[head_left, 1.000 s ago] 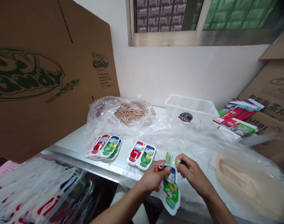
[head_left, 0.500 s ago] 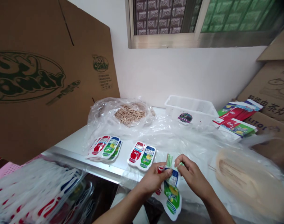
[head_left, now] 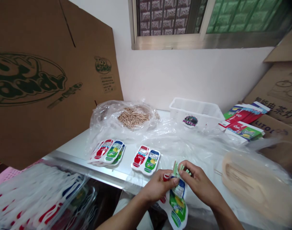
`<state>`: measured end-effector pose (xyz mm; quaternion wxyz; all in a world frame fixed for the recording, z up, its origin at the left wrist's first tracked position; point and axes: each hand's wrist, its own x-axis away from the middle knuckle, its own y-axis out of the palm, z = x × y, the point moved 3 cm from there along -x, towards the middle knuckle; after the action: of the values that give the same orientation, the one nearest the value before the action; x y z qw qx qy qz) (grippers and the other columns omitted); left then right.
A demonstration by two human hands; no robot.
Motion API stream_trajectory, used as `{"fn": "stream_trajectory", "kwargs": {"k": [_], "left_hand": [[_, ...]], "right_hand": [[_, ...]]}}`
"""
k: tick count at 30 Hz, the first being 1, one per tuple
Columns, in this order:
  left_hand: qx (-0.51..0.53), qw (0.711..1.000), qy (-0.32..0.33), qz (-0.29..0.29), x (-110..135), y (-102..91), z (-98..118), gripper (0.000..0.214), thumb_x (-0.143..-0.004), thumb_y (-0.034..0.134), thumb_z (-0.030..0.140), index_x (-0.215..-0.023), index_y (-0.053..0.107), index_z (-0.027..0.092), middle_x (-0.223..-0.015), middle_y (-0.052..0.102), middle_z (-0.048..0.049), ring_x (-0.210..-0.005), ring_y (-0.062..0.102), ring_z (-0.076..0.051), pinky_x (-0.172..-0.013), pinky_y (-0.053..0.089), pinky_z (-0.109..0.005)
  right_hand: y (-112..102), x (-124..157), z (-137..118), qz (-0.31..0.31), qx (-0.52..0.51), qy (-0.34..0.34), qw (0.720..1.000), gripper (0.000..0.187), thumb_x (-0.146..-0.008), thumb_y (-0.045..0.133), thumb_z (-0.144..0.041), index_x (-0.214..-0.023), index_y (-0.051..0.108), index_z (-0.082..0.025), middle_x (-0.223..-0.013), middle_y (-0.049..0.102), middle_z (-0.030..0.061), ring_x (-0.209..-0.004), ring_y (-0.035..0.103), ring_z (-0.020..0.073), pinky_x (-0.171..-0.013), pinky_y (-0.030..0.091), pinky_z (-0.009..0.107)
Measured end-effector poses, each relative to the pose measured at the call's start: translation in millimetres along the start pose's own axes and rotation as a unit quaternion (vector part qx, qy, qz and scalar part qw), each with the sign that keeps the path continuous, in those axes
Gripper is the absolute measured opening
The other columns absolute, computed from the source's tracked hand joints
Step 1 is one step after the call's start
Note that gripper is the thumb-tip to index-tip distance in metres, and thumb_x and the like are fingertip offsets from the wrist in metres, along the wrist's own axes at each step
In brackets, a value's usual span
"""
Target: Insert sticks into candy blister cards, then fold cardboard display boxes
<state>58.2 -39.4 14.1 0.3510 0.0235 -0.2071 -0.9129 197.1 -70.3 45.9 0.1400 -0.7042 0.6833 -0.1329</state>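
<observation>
My left hand (head_left: 159,185) is closed on a bottle-shaped printed packet (head_left: 178,207), red on one side and green and blue on the other, hanging over the table's front edge. Pale green sticks (head_left: 175,167) rise from its top. My right hand (head_left: 196,179) pinches several more green sticks (head_left: 188,170) against the packet's upper end. Whether their lower ends are inside is hidden by my fingers. A flat red-and-green packet (head_left: 146,160) lies just left of my hands, and a small stack of similar packets (head_left: 109,151) sits farther left.
Behind are an open plastic bag of thin brown sticks (head_left: 133,118) and a white plastic bin (head_left: 196,111). Printed cartons (head_left: 244,124) lie at right, near a bag (head_left: 256,188) of pale contents. A large cardboard box (head_left: 52,73) and many packets (head_left: 35,198) flank the left.
My right hand has shifted slightly left and down, closer to the packet's top. More green stick ends show in its fingers. The packet has moved slightly right and down.
</observation>
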Motion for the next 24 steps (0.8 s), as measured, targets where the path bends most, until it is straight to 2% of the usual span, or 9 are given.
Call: {"fn": "stream_trajectory", "kwargs": {"k": [2, 4, 8, 14, 21, 24], "left_hand": [[0.003, 1.000, -0.001, 0.003, -0.3, 0.1, -0.5, 0.038, -0.071, 0.070, 0.046, -0.072, 0.057, 0.011, -0.064, 0.051, -0.0001, -0.058, 0.045, -0.008, -0.059, 0.035, -0.020], [0.001, 1.000, -0.002, 0.002, -1.0, 0.0, -1.0, 0.038, -0.071, 0.070, 0.046, -0.071, 0.057, 0.011, -0.063, 0.050, 0.0004, -0.057, 0.045, -0.008, -0.058, 0.035, -0.020], [-0.009, 1.000, 0.005, -0.001, -1.5, -0.8, -0.8, 0.037, -0.072, 0.069, 0.046, -0.072, 0.057, 0.011, -0.063, 0.048, 0.0012, -0.059, 0.043, -0.008, -0.059, 0.033, -0.020], [-0.018, 1.000, 0.004, -0.002, -0.3, -0.8, -0.9, 0.038, -0.071, 0.070, 0.047, -0.070, 0.056, 0.011, -0.063, 0.046, 0.0014, -0.059, 0.041, -0.008, -0.059, 0.031, -0.021], [-0.002, 1.000, -0.007, 0.012, 0.1, 1.5, -2.8, 0.041, -0.068, 0.071, 0.050, -0.068, 0.056, 0.012, -0.061, 0.049, 0.0012, -0.057, 0.044, -0.009, -0.058, 0.034, -0.021], [-0.007, 1.000, -0.003, 0.014, -0.6, -0.1, -4.4, 0.039, -0.069, 0.071, 0.048, -0.069, 0.057, 0.011, -0.061, 0.049, 0.0012, -0.057, 0.043, -0.008, -0.058, 0.034, -0.020]], "right_hand": [[-0.3, 2.8, 2.5, 0.018, 0.017, 0.008, 1.000, 0.010, -0.085, 0.045, -0.028, -0.077, 0.048, -0.021, -0.066, 0.045, -0.0045, -0.064, 0.042, 0.0124, -0.058, 0.036, 0.022], [0.7, 5.4, 3.7, 0.037, 0.020, 0.008, 0.999, 0.007, -0.085, 0.046, -0.028, -0.083, 0.048, -0.022, -0.071, 0.047, -0.0040, -0.066, 0.044, 0.0128, -0.059, 0.037, 0.022], [5.4, 6.8, -0.4, 0.037, 0.002, 0.000, 0.999, 0.020, -0.086, 0.047, -0.040, -0.093, 0.052, -0.022, -0.086, 0.055, 0.0005, -0.078, 0.050, 0.0159, -0.067, 0.041, 0.024], [6.3, 5.9, -6.0, 0.026, -0.013, 0.006, 1.000, 0.023, -0.086, 0.048, -0.043, -0.080, 0.053, -0.021, -0.074, 0.051, -0.0016, -0.070, 0.047, 0.0141, -0.062, 0.040, 0.023], [4.0, 8.3, -2.2, 0.050, 0.054, -0.004, 0.997, 0.010, -0.084, 0.044, -0.026, -0.075, 0.046, -0.022, -0.068, 0.048, -0.0033, -0.065, 0.046, 0.0136, -0.061, 0.037, 0.024], [4.2, 9.6, -1.4, 0.049, 0.072, -0.011, 0.996, 0.010, -0.086, 0.042, -0.025, -0.077, 0.044, -0.022, -0.069, 0.049, -0.0036, -0.066, 0.046, 0.0135, -0.062, 0.037, 0.024]]}}
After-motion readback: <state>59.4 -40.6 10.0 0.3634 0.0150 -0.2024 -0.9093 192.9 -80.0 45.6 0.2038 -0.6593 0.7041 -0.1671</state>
